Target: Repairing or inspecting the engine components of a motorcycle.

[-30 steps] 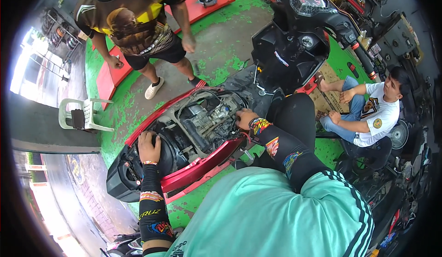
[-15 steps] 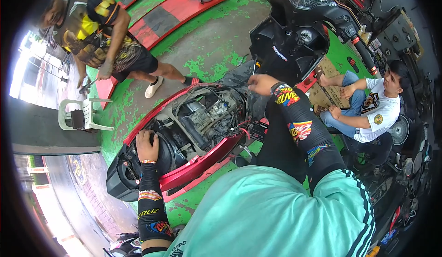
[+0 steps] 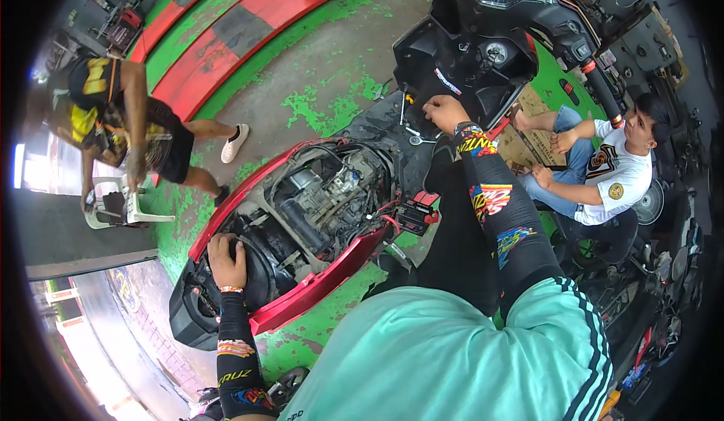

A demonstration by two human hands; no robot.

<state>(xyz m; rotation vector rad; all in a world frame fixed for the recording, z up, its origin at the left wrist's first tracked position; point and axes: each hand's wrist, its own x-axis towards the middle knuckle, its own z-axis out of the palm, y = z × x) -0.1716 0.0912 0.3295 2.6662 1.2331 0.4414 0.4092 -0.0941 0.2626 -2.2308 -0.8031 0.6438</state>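
Note:
A red and black scooter lies open before me, its engine showing through the bare red body frame. At its rear, my left hand lies with fingers spread on the edge beside the round black part. My right hand is over the black footboard with its fingers curled in; whatever they may hold is hidden. Close by on the footboard are a yellow and metal tool and a metal wrench. A black battery with red wires sits at the right of the engine bay.
A co-worker bends over a white plastic chair at the left. Another person sits close on the right. The handlebar juts out at upper right. Red ramps lie on the green floor behind.
My right hand has lifted a little from the footboard, and the tools there now show. My left hand stays on the scooter's rear. The co-worker has stepped left and bent toward the chair.

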